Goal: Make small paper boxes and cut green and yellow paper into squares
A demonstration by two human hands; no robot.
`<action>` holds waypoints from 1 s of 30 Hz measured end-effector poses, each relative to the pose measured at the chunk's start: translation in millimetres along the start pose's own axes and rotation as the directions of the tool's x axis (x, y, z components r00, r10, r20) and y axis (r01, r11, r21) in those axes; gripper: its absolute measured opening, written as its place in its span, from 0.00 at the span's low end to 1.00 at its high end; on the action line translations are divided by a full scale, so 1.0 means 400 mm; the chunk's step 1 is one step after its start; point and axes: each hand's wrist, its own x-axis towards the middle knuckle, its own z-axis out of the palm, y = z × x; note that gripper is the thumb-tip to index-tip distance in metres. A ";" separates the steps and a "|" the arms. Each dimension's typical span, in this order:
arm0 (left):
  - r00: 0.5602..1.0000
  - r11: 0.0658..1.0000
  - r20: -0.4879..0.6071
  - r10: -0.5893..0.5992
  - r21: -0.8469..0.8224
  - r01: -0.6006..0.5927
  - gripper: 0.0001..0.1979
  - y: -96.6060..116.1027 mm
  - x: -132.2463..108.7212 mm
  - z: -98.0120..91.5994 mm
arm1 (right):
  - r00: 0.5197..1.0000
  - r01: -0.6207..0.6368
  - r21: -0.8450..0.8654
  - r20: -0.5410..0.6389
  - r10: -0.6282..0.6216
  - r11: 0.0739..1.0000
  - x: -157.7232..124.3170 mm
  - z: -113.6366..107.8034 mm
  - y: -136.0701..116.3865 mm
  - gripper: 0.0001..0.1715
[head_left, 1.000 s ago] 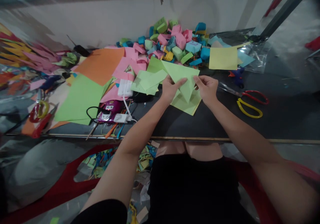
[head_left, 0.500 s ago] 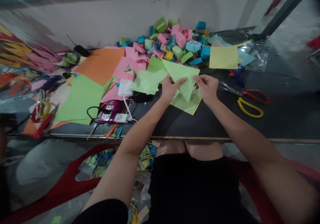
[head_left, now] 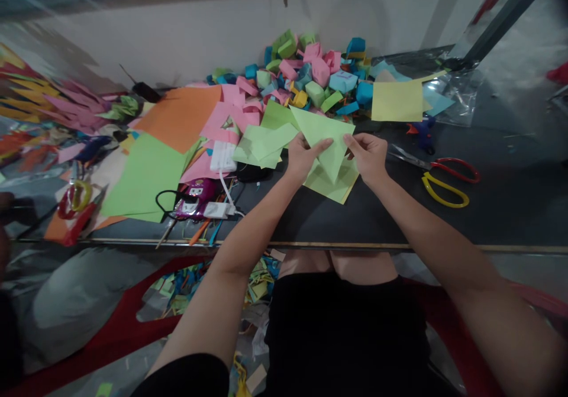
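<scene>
A light green sheet of paper point(head_left: 326, 129), folded to a triangle with its point downward, is held up between my two hands. My left hand point(head_left: 306, 155) pinches its left side with thumb and fingers. On the right side, my right hand point(head_left: 366, 151) grips the edge between thumb and curled fingers. Under the folded sheet lie light green and yellowish square sheets point(head_left: 331, 187) on the dark table. Smaller light green pieces point(head_left: 266, 144) rest left of my left hand. Scissors point(head_left: 432, 169) with one red and one yellow handle lie to the right of my right hand.
Behind the hands is a heap of folded colored paper pieces point(head_left: 319, 68). A yellow sheet point(head_left: 397, 101) and a blue glue gun point(head_left: 425, 134) are at the right. Orange paper point(head_left: 181, 113), green paper point(head_left: 142, 178), a purple power strip point(head_left: 197, 196) and more scissors point(head_left: 77, 207) occupy the left.
The folded green sheet and both hands have hardly moved. The view has shifted very slightly, and at the far left edge another person's hand has come into sight.
</scene>
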 end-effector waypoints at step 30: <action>0.996 0.996 0.042 -0.085 0.033 0.083 0.21 0.002 0.024 -0.021 | 1.000 0.011 0.014 -0.030 -0.011 1.000 0.031 -0.026 0.022 0.38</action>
